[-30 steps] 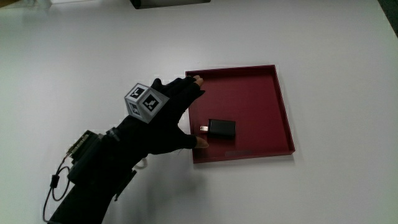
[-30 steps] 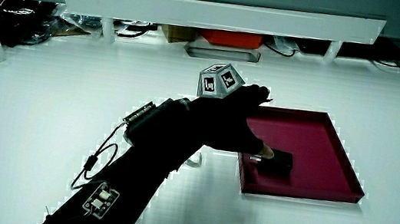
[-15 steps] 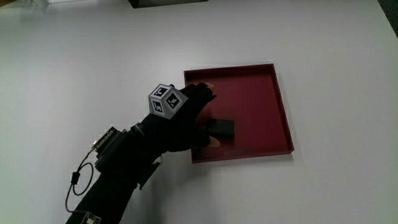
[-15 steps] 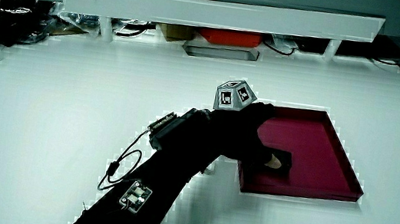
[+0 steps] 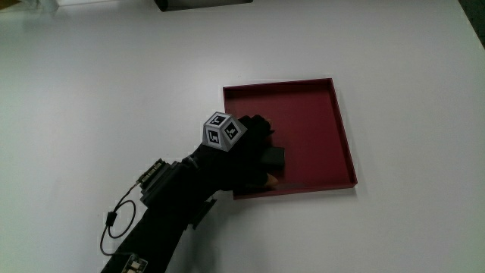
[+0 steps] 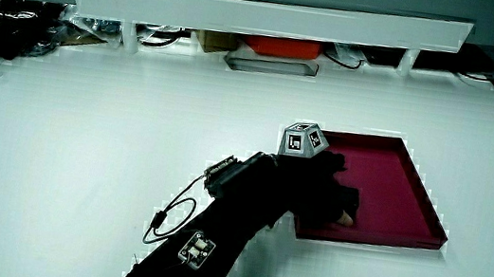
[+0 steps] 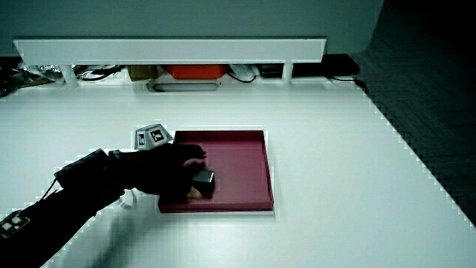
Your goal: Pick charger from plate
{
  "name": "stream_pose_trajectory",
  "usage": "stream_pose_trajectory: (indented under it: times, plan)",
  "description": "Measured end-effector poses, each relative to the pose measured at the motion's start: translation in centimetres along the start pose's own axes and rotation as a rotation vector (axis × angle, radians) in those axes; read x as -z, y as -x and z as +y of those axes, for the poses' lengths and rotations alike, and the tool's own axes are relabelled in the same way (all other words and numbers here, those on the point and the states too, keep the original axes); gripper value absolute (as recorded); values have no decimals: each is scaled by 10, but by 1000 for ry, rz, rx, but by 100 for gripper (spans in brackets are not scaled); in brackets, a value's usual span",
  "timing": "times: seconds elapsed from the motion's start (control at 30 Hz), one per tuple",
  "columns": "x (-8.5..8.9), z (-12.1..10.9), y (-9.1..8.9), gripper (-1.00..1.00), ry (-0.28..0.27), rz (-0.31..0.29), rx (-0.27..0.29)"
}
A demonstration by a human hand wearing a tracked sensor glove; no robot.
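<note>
In the main view, the hand (image 5: 242,155) reaches into the red plate (image 5: 318,133) at the plate's corner nearest the person, fingers curled around the black charger (image 5: 273,158), thumb at its near edge. The charger lies on the plate floor. In a side view, the hand (image 6: 321,191) covers the charger almost entirely inside the plate (image 6: 402,192). In a side view, the charger (image 7: 202,179) shows between thumb and fingers, low in the plate (image 7: 242,167); whether it is lifted I cannot tell.
</note>
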Motion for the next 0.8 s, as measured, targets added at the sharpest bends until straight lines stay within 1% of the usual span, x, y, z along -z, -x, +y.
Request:
stream_pose_trajectory:
  times: [0.03, 0.07, 0.1, 0.13, 0.17, 0.2, 0.23, 0.27, 0.3, 0.43, 0.5, 0.53, 0.6, 0.67, 0.7, 0.73, 0.77, 0.8]
  plan:
    - [2, 1, 0, 0, 4, 15, -5]
    - [5, 4, 1, 0, 1, 24, 2]
    - [5, 4, 1, 0, 5, 30, -8]
    - [7, 6, 1, 0, 8, 32, 1]
    - [8, 6, 0, 0, 11, 39, -4]
    - [7, 5, -1, 0, 9, 54, -9]
    - [8, 6, 0, 0, 9, 51, -9]
    - [7, 5, -3, 0, 9, 65, -9]
    - [9, 7, -1, 0, 8, 61, -7]
    - [11, 7, -2, 18, 4, 64, 0]
    - [9, 5, -5, 27, -14, 68, 20]
    - [11, 6, -3, 32, -21, 49, 27]
    - [9, 4, -5, 41, -53, 51, 51]
    - [8, 1, -6, 50, -73, 42, 57]
    - [8, 1, -5, 55, -82, 47, 68]
    - [9, 1, -4, 59, -90, 47, 69]
    - [8, 0, -5, 64, -99, 38, 81]
    - [8, 0, -5, 68, -103, 43, 79]
